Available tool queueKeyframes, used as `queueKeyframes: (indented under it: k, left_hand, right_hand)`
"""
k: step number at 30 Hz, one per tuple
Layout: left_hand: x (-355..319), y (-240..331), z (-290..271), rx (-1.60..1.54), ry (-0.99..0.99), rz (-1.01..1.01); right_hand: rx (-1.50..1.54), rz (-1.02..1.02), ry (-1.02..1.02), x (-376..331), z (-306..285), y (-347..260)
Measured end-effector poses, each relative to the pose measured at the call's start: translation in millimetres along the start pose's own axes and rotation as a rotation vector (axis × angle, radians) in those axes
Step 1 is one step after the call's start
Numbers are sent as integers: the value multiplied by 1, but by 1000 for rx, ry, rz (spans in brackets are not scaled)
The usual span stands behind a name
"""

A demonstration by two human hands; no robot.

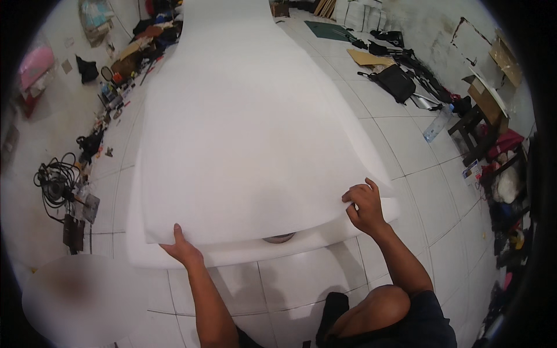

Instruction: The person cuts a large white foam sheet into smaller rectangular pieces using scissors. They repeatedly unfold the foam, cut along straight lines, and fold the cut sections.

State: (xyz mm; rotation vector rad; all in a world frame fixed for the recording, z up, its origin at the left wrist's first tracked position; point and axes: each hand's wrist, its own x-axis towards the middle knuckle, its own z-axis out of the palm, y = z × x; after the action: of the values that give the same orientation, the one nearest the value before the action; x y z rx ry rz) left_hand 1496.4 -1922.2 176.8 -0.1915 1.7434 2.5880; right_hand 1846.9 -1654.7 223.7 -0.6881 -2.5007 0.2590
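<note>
Foam fills the middle of the frame: a long white top sheet (243, 145) lies on a thicker white slab (174, 255) that rests on the tiled floor (418, 197) and runs away toward the top of the picture. The left hand (183, 248), at lower centre-left, has its grip closed on the sheet's near left corner, thumb on top and fingers tucked under the edge. The right hand (364, 206), at centre-right, pinches the near right corner in the same way, fingers curled over the edge and lifting it slightly off the slab. Between the two hands the near edge sags, and a small dark round thing (279, 237) shows in the gap beneath it; what it is I cannot tell. A bent knee (377, 304) sits at the bottom right. Cables (55, 180) and small clutter line the left of the frame, while a black bag (395, 81) and cardboard boxes (493, 87) crowd the upper right. The sheet looks thin and limp, so a pull from the corners alone could, I judge, tear a corner or crease the middle, and uneven pulling would skew it on the slab.
</note>
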Motion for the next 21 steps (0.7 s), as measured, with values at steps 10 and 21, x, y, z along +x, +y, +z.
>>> queueKeyframes:
  k: [10,21]
  left_hand:
    - [-2,-76,-63,-37,-71,-358]
    - [14,-145,-94,1087,-175,78]
  right_hand:
    - [67,-241,267,-60,59,-49]
    - [-241,49,-677,46,70,-103]
